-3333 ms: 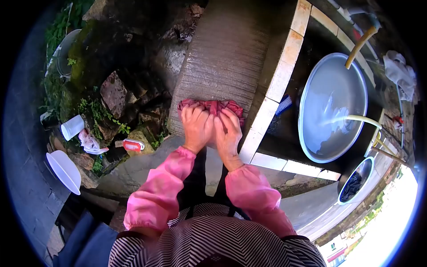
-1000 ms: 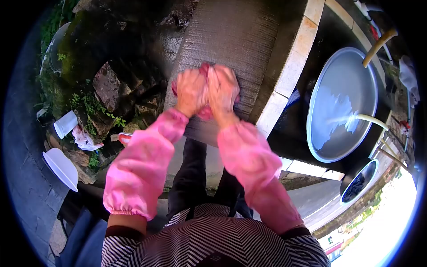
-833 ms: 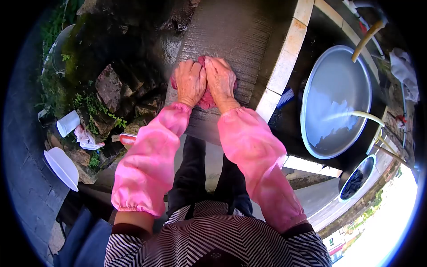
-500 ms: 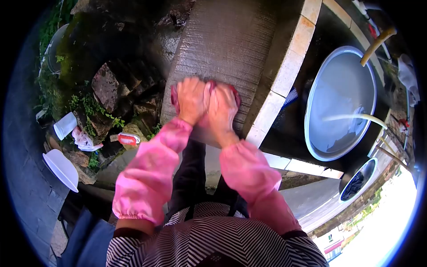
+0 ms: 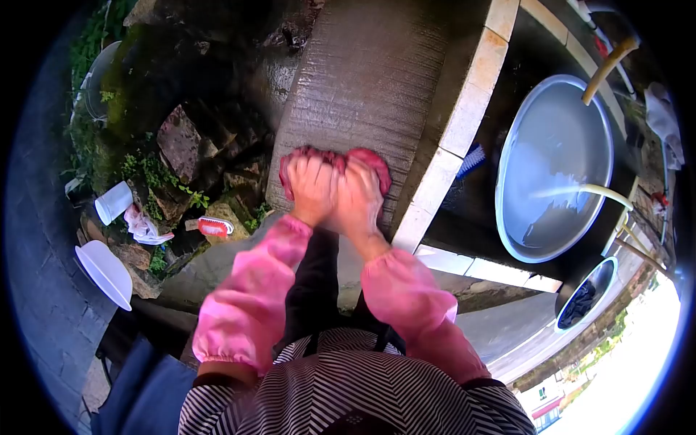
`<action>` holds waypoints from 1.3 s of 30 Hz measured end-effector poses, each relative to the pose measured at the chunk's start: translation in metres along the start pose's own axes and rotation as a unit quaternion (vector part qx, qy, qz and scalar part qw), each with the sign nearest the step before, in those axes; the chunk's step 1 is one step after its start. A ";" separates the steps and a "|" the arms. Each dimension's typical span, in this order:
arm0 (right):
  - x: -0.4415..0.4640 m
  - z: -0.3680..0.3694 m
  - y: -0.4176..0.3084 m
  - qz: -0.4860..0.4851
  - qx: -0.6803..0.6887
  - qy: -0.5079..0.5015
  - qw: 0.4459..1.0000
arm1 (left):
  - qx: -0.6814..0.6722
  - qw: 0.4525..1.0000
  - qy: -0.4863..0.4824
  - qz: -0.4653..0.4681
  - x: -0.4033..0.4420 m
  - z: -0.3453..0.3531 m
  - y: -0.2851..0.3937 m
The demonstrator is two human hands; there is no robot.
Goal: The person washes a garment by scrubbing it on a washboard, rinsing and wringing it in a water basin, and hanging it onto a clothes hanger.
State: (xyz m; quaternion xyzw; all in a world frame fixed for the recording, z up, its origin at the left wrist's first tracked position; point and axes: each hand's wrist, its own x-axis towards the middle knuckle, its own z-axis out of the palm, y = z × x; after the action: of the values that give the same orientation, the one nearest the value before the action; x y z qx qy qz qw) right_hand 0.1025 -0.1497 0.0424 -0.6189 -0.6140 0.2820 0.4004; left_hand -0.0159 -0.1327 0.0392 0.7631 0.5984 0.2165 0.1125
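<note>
A wet, bunched red cloth (image 5: 371,161) lies across the near part of a ridged concrete slab (image 5: 362,87). My left hand (image 5: 313,190) grips the cloth's left part, with its fingers curled over it. Beside it, my right hand (image 5: 357,199) is closed on the cloth too, slightly blurred by motion. The two hands touch in the middle, and cloth bulges out beyond the fingers on both sides. Pink sleeve covers reach from my wrists up the forearms.
Right of the slab, past a white tiled edge (image 5: 464,119), stand a large water basin (image 5: 554,159) fed by a hose and a blue brush (image 5: 471,161). A smaller basin (image 5: 586,297) holds dark cloth. Left are rocks, a red brush (image 5: 215,228), a white cup (image 5: 114,203) and a white bowl (image 5: 104,275).
Both hands, closed on the cloth, went forward along the slab and have since come back toward my body. The cloth moved with them and is bunched differently.
</note>
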 end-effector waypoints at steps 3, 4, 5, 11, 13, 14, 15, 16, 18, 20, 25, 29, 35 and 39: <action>0.069 0.025 0.028 0.032 -0.007 -0.050 0.998 | 0.022 0.996 -0.082 -0.033 0.069 0.025 -0.028; 0.081 0.023 0.031 0.010 -0.021 -0.052 0.998 | 0.037 0.996 -0.072 -0.039 0.079 0.027 -0.028; 0.095 0.020 0.032 -0.016 -0.034 -0.050 0.998 | 0.054 0.996 -0.059 -0.043 0.090 0.027 -0.027; 0.042 -0.033 0.004 0.084 -0.062 -0.050 0.993 | 0.021 0.964 -0.030 -0.263 0.040 -0.020 0.020; 0.003 -0.031 -0.014 0.134 -0.006 -0.041 0.990 | 0.012 0.980 0.028 -0.196 0.005 -0.011 0.024; -0.009 -0.028 -0.026 0.143 -0.003 -0.030 0.989 | 0.021 0.985 0.025 -0.172 -0.009 -0.005 0.023; -0.014 -0.022 -0.034 0.154 0.000 -0.018 0.988 | 0.029 0.989 0.021 -0.147 -0.013 -0.002 0.022; -0.012 -0.015 -0.031 0.134 0.001 -0.020 0.991 | 0.049 0.992 0.016 -0.119 -0.014 0.002 0.016; 0.004 -0.001 -0.025 0.106 0.001 -0.028 0.994 | 0.067 0.995 -0.009 -0.077 -0.009 0.013 0.005; 0.022 0.013 -0.013 0.095 -0.001 -0.029 0.995 | 0.088 0.996 -0.010 -0.034 0.007 0.018 -0.008; 0.060 0.031 0.005 0.120 0.031 -0.007 0.992 | -0.034 0.999 -0.028 0.006 0.056 0.013 -0.026; 0.090 0.035 0.013 0.121 0.022 -0.025 0.992 | -0.083 0.996 -0.035 -0.019 0.074 0.013 -0.033; 0.117 0.039 0.017 0.082 -0.014 -0.082 0.993 | -0.102 0.991 -0.018 -0.085 0.079 0.018 -0.035; 0.127 0.040 0.023 0.093 -0.002 -0.134 0.987 | -0.120 0.987 0.019 -0.106 0.080 0.020 -0.034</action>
State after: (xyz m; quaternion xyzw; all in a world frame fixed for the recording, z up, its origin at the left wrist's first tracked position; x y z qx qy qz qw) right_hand 0.0922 -0.0171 0.0208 -0.6306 -0.6026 0.3970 0.2857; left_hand -0.0206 -0.0454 0.0228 0.6722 0.6474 0.2881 0.2145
